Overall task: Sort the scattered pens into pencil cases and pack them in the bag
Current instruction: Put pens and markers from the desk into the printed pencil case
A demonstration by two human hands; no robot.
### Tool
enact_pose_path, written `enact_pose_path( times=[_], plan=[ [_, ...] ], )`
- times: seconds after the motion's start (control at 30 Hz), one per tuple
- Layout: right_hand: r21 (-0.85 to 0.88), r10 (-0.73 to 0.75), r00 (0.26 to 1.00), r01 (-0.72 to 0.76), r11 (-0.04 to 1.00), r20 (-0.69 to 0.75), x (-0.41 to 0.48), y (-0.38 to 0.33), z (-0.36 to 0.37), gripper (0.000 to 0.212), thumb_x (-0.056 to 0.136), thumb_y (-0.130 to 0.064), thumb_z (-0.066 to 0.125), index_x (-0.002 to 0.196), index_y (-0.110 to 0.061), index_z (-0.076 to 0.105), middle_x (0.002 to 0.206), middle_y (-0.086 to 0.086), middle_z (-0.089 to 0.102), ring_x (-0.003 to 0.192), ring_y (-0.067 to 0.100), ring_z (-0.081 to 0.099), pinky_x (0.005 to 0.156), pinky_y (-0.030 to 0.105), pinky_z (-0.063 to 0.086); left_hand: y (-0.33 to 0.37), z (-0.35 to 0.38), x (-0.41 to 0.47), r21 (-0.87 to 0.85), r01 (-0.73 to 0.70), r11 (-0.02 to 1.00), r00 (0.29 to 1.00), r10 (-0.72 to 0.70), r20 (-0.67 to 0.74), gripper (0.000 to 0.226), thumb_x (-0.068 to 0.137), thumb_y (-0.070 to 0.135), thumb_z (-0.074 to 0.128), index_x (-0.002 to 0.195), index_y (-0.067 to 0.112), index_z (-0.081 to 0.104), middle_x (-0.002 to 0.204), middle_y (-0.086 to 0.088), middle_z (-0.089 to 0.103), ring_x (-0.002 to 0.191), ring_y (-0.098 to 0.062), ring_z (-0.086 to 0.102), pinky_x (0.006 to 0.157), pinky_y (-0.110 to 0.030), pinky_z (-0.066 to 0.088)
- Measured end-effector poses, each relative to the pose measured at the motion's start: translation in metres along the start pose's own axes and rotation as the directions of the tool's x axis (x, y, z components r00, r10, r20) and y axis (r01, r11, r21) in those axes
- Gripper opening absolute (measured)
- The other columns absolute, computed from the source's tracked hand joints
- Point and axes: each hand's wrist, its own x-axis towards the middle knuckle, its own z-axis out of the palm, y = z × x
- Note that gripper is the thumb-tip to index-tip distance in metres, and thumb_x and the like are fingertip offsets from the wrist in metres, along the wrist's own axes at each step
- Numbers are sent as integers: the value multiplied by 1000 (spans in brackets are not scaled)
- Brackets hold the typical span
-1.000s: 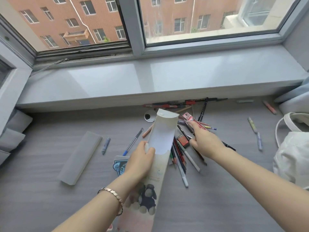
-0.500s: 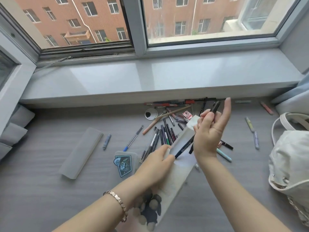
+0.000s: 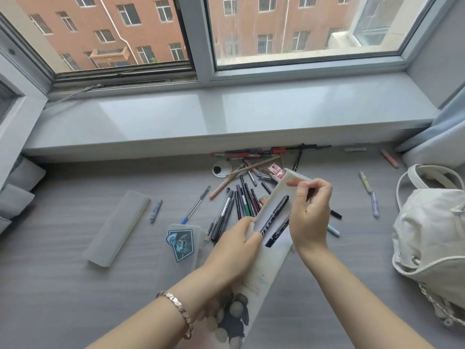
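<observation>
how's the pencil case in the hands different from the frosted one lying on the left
The held pencil case is printed with a cartoon, open, and has two black pens inside; the frosted pencil case is plain, shut, and lies untouched on the grey surface. Both are long and translucent.

Daylit window (image 3: pixel 302 28) facing brick building (image 3: pixel 125 28), above grey sill (image 3: pixel 226 117) and floor (image 3: pixel 63 298).

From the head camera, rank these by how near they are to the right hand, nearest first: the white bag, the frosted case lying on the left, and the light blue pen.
1. Light blue pen: just right of the right hand, on the floor.
2. White bag: far right.
3. Frosted case: far left, beyond the left hand.
</observation>
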Motion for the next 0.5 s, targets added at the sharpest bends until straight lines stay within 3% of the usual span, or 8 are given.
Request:
enact_pose_path(
  times=[0.07, 0.17, 0.23, 0.27, 0.3, 0.4, 0.5],
  plan=[
    [-204, 5, 995, 16, 979, 102, 1, 8, -5, 6, 90, -17, 47, 90, -22, 45, 98, 10, 62, 80, 14, 54, 69, 12, 35, 2, 0, 2, 11, -10, 1000, 1000, 10, -13, 28, 88, 24, 39, 112, 31, 53, 104, 3, 66, 95, -17, 61, 89, -33, 48],
    [-441, -32, 937, 193, 876, 347, -1, 18, -12, 18, 82, -6, 59, 100, -7, 58, 98, 9, 63, 95, 26, 57, 85, 24, 38, 0, 0, 9, 50, 1, 999, 1000, 0, -13, 29, 88, 26, 40, 113, 32, 53, 103, 1, 67, 94, -21, 62, 87, -33, 49],
    [-460, -11, 839, 309, 832, 544, -1, 17, -15, 22, 80, -6, 61, 102, -9, 62, 102, 6, 65, 98, 25, 59, 91, 32, 43, -5, 0, 15, 51, 44, 998, 999, -43, -22, 27, 88, 27, 41, 111, 30, 54, 102, 1, 66, 94, -22, 62, 87, -34, 49],
    [-428, 6, 799, 316, 847, 601, 1, 13, -17, 24, 80, -5, 61, 103, -9, 63, 106, 5, 65, 101, 22, 59, 93, 29, 43, -7, -1, 17, 46, 65, 997, 997, -64, -35, 27, 88, 27, 41, 111, 29, 53, 103, 1, 65, 96, -22, 61, 89, -35, 48],
    [-379, 6, 791, 286, 880, 612, 5, 10, -18, 23, 80, -3, 61, 103, -8, 65, 106, 5, 67, 101, 18, 59, 92, 23, 41, -10, -1, 20, 38, 89, 995, 995, -87, -50, 27, 88, 28, 40, 112, 28, 52, 105, -1, 65, 98, -23, 60, 91, -38, 48],
    [-331, -11, 907, 165, 929, 421, 27, 9, -19, 19, 81, 3, 57, 92, -7, 70, 93, 5, 71, 86, 15, 61, 81, 19, 43, -16, -6, 28, 31, 147, 989, 984, -143, -103, 30, 89, 27, 39, 118, 26, 47, 112, -8, 62, 103, -28, 57, 94, -40, 45],
    [-571, 153, 930, 70, 818, 334, 62, 37, -17, 21, 86, -5, 51, 100, -9, 66, 102, 8, 66, 93, 23, 60, 82, 32, 47, -21, -11, 35, -8, 174, 985, 973, -173, -150, 34, 91, 25, 38, 124, 22, 46, 118, -8, 60, 109, -28, 54, 94, -37, 42]
  ],
)
